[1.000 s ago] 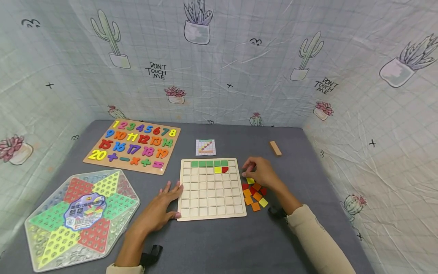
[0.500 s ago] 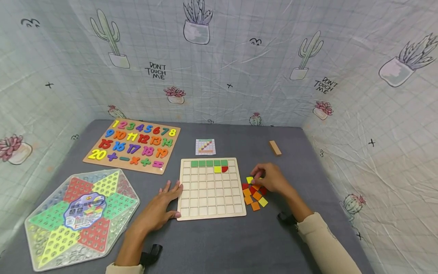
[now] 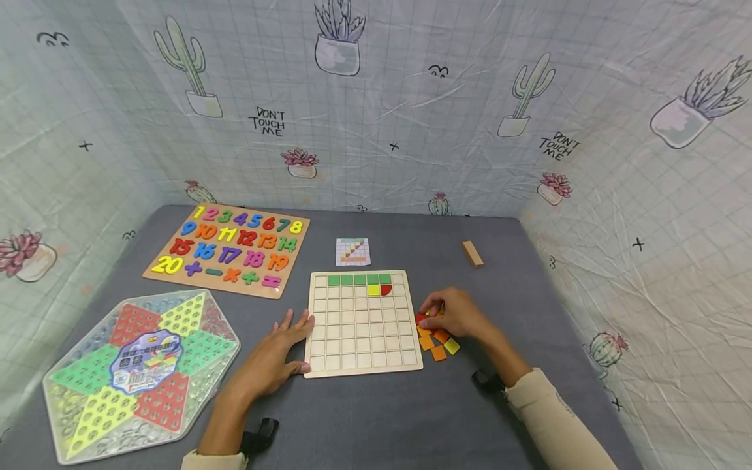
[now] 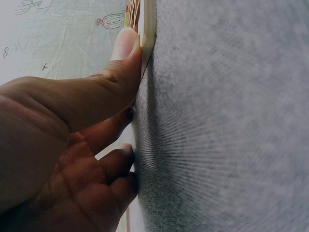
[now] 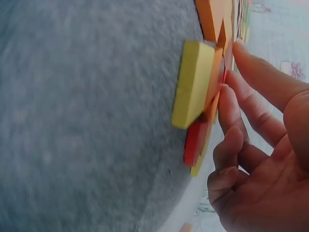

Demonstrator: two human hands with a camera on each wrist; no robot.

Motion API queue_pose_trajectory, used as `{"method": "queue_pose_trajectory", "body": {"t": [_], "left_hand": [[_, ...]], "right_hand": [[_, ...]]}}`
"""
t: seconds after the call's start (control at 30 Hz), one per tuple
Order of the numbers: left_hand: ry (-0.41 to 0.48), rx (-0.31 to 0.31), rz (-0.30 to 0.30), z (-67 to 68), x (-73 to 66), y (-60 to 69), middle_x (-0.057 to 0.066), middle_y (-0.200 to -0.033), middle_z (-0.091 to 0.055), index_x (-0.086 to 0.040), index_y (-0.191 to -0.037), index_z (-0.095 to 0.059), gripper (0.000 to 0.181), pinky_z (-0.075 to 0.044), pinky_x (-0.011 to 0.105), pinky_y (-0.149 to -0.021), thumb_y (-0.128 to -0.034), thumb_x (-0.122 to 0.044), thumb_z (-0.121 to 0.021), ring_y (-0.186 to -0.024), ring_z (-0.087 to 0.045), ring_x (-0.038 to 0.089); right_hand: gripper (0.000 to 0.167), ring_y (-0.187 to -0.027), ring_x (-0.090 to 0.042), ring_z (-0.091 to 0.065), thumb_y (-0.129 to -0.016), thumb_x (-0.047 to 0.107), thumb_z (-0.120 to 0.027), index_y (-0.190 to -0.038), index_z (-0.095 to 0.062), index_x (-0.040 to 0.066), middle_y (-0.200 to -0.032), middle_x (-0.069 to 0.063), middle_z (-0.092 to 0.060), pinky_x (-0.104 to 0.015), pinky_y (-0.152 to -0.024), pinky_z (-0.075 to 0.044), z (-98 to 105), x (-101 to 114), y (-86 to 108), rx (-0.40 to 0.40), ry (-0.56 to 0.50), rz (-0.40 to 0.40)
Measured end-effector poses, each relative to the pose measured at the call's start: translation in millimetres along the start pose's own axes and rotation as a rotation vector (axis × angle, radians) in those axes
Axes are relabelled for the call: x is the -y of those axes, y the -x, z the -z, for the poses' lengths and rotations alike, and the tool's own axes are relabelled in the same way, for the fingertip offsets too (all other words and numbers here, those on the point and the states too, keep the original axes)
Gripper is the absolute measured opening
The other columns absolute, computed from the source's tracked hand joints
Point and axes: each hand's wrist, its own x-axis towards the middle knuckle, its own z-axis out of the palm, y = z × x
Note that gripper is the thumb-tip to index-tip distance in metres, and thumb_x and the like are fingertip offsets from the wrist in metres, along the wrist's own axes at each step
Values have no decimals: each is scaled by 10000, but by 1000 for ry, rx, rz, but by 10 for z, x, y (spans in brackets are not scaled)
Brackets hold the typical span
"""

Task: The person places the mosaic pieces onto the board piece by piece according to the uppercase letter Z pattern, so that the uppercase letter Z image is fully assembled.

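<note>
A square wooden grid board [image 3: 364, 333] lies in front of me, with several green tiles [image 3: 360, 281], a yellow tile [image 3: 374, 290] and a red quarter-round tile [image 3: 386, 290] in its upper cells. My left hand [image 3: 273, 356] rests with spread fingers against the board's left edge; in the left wrist view its thumb touches the board's side. My right hand [image 3: 455, 314] is over the loose tile pile [image 3: 437, 352], thumb and index finger around a red tile [image 3: 420, 318] at the pile's left side. A yellow tile [image 5: 193, 84] lies nearest the right wrist camera.
A small pattern card [image 3: 353, 252] lies behind the board. A number puzzle board [image 3: 229, 251] and a hexagonal Chinese checkers set [image 3: 141, 378] are on the left. A small wooden block [image 3: 472, 254] lies at the back right. Printed cloth walls surround the grey table [image 3: 376, 424].
My right hand moved from beside the board's upper right edge back over the pile, reaching the yellow tile, then shifting down and left to the red tile. The left hand stayed still.
</note>
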Motion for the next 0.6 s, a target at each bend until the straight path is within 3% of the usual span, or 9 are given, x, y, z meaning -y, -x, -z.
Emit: {"method": "queue_pose_trajectory", "body": {"t": [0.27,0.6], "left_hand": [[0,1,1,5,-7,3,204,-1700,-343,-6,-1601,-444,888,-231,710,-1266,-839,-142,-878,-1601,-210,513],[1,7,8,12,-26,5,198,-1704,-339,-13,-1603,-445,884,-234,712,-1264,-842,-146,-876,-1603,-211,510]], "right_hand": [[146,-680,-142,-594,-880,154,-885,-856,-742,138,-779,-3,-672,-257,-566,-525,-31,56,-3,-10,-33,-37],[116,-682,-158,-583,-927,149,-839,-881,-735,173,-802,1,-670,-271,-574,-509,-14,173,-69,-54,-33,-30]]}}
